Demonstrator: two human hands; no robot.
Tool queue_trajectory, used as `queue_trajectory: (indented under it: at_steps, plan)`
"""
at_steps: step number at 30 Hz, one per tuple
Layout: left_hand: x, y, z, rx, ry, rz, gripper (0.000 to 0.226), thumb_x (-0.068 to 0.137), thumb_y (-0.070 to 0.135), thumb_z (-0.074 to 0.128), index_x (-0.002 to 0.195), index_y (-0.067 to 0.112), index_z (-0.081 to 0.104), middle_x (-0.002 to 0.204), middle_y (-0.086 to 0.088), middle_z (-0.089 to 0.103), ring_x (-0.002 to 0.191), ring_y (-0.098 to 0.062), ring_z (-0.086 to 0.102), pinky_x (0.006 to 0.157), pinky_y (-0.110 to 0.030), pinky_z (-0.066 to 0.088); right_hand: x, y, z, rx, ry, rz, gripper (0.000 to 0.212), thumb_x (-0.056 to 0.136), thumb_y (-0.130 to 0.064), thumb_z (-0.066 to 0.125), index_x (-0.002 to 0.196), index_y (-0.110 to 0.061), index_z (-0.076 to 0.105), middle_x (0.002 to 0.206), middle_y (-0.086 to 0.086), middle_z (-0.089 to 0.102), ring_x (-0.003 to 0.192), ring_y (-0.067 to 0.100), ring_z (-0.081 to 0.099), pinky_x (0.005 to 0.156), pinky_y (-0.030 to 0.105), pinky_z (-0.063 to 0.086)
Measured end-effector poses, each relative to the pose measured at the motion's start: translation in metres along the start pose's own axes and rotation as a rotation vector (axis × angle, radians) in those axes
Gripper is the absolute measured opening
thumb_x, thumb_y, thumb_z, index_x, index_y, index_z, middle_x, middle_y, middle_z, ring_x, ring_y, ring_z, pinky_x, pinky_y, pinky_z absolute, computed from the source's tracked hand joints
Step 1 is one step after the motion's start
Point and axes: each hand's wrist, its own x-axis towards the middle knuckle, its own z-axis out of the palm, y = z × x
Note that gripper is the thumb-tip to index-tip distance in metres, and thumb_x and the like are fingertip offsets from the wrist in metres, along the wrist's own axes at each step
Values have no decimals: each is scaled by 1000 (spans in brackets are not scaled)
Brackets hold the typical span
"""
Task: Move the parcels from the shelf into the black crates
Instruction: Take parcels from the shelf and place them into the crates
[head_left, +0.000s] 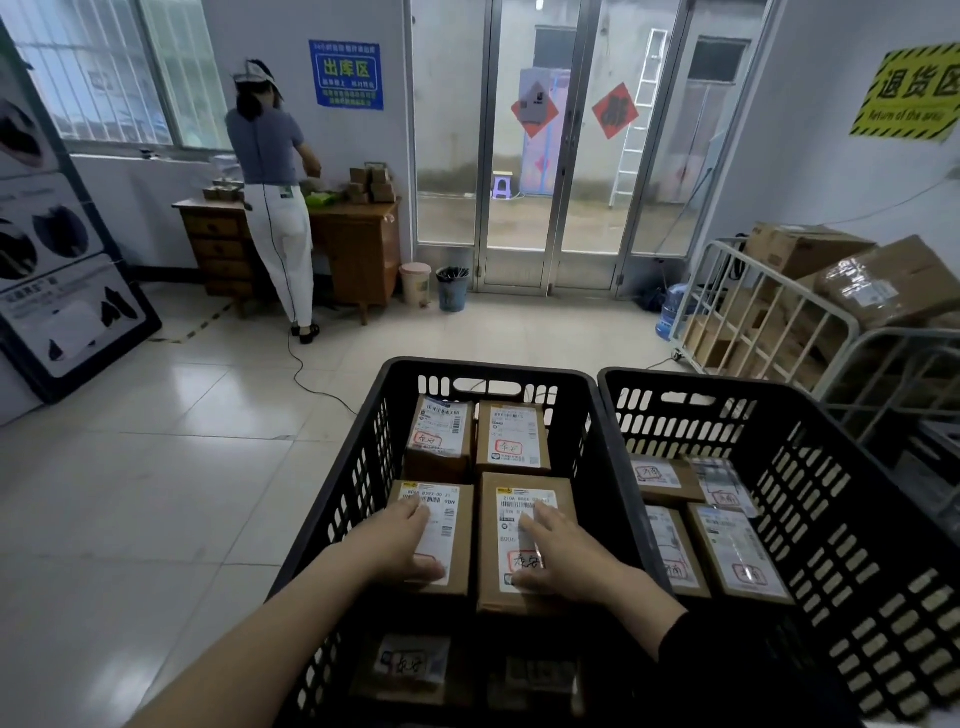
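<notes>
While both boxes sat inside the left black slotted plastic crate (343, 499), the left hand (410, 540) lay flat, fingers straight, on one brown cardboard parcel (460, 551), and the right hand (561, 556) lay equally flat on the neighbouring brown parcel (493, 551) just beside it.

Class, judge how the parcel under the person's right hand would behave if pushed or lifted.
The parcel probably stays stiff: square-edged cardboard, flat under the right hand. Low and flat-sided, it should not roll. Pushed, it would likely butt the neighbouring parcel.
</notes>
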Motion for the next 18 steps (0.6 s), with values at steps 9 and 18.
queue_trajectory:
  at_steps: [9,18]
  plan:
    - [-30,19,-8,114,234,-7,73,88,49,49,147,16,20,153,-2,25,141,-18,23,116,-35,23,-33,-12,-9,-52,124,-40,78,90,-50,50,150,-18,12,159,5,6,146,19,4,119,36,11]
    - [-71,54,-12,84,280,2,70,89,48,50,145,14,26,150,-2,31,138,-17,28,114,-31,25,-91,-15,-26,-55,200,-68,76,92,-47,48,150,-16,11,159,1,10,146,16,9,117,31,10]
